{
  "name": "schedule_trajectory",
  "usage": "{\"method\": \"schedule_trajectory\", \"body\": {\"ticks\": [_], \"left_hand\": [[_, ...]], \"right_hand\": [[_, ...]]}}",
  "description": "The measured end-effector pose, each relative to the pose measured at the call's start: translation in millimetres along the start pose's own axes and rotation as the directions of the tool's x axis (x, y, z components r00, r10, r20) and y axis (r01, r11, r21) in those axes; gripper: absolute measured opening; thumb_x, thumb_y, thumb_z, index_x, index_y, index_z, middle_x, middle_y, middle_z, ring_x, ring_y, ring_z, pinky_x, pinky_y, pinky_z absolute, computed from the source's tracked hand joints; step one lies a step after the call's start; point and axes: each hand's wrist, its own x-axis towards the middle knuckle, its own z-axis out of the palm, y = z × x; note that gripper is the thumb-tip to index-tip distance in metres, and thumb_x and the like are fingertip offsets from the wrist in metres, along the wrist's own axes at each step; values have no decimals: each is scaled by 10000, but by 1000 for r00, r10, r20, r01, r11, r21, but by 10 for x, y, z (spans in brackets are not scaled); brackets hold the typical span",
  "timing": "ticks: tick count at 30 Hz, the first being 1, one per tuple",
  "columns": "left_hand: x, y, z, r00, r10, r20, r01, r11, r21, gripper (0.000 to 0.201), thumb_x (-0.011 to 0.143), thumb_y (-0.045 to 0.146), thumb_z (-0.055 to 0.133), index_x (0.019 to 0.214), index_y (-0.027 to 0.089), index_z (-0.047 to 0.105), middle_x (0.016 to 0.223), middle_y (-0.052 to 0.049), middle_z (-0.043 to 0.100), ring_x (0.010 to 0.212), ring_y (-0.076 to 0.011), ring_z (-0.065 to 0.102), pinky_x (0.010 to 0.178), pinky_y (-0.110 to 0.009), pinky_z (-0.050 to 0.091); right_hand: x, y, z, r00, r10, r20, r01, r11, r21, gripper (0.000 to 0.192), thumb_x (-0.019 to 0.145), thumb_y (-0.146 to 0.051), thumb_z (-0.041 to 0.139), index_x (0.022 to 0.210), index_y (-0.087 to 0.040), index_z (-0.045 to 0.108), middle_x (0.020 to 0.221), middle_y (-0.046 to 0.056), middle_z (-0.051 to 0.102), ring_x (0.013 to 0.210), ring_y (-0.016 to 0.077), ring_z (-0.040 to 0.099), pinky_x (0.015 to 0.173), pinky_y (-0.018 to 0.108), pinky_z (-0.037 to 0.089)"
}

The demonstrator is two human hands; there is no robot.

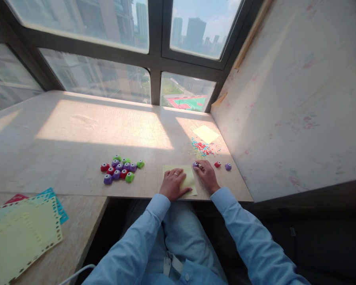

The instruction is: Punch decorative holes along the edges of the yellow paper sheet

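Observation:
A pale yellow sheet of paper (pixel 189 174) lies near the table's front edge. My left hand (pixel 172 185) rests flat on it with the fingers stretched out, a ring on one of them. At the sheet's upper right corner my right hand (pixel 207 176) is closed on a small purple paper punch (pixel 195 164). The fingers partly cover the punch, and I cannot tell whether the paper's edge is inside it. To the right of that hand stand a red paper punch (pixel 217 164) and another purple punch (pixel 228 167).
Several purple, red and green punches (pixel 119 168) cluster left of the sheet. Beyond my right hand lie scattered coloured paper bits (pixel 202 148) and a second yellow sheet (pixel 206 133). Punched sheets (pixel 23 233) cover the lower left surface. A wall (pixel 296 99) borders the table's right side; windows stand behind.

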Motion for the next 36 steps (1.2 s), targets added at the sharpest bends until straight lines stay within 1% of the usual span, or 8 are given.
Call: {"method": "schedule_trajectory", "body": {"ticks": [6,11,16,24,27,31,36], "left_hand": [[-3,7,-2,1000,11,-25,-11,1000,5,512,777,568,700,1154,226,645,1331,-132,603,1251,-323,516,1006,-498,389],[-4,24,-11,1000,9,-12,-9,1000,25,475,812,548,670,1155,221,634,1334,-133,602,1248,-315,518,1008,-487,386],[-5,29,-9,1000,2,-12,-2,999,35,446,843,525,640,1171,223,618,1341,-128,598,1251,-308,514,1011,-478,377],[-1,23,4,999,-11,-30,12,1000,29,444,849,473,645,1205,212,594,1312,-132,609,1236,-296,528,1008,-464,386],[-4,19,16,999,-13,-31,15,999,40,457,852,468,641,1221,206,576,1313,-126,607,1235,-287,528,1008,-458,385],[-9,18,23,999,-9,-36,11,999,51,461,859,463,632,1231,200,562,1313,-126,606,1232,-283,528,1004,-452,383],[-10,27,13,999,5,-38,-2,998,63,460,856,454,635,1236,206,562,1306,-128,605,1228,-283,530,992,-453,392]], "right_hand": [[-11,-22,-9,1000,-25,-6,25,999,-33,262,899,-322,538,1104,-219,664,1085,105,630,998,239,611,890,379,529],[-14,-9,-16,999,-52,13,52,999,9,232,890,-288,547,1074,-215,667,1060,96,656,969,233,622,900,386,521],[-1,37,-8,998,-60,24,59,997,54,234,879,-255,543,1076,-221,663,1072,91,668,994,233,621,937,403,504],[2,53,4,997,-76,23,76,997,27,243,891,-281,540,1090,-217,664,1109,106,672,1068,251,607,984,431,478],[-3,65,18,997,-82,6,82,996,44,241,888,-312,555,1070,-208,674,1079,107,688,1032,257,625,958,437,489],[-1,82,22,999,-48,-17,50,995,87,252,879,-331,576,1072,-210,684,1037,95,705,961,248,652,912,426,512],[14,105,15,999,-43,-2,43,993,110,272,879,-335,577,1091,-215,698,1066,94,718,968,243,661,922,427,510]]}}
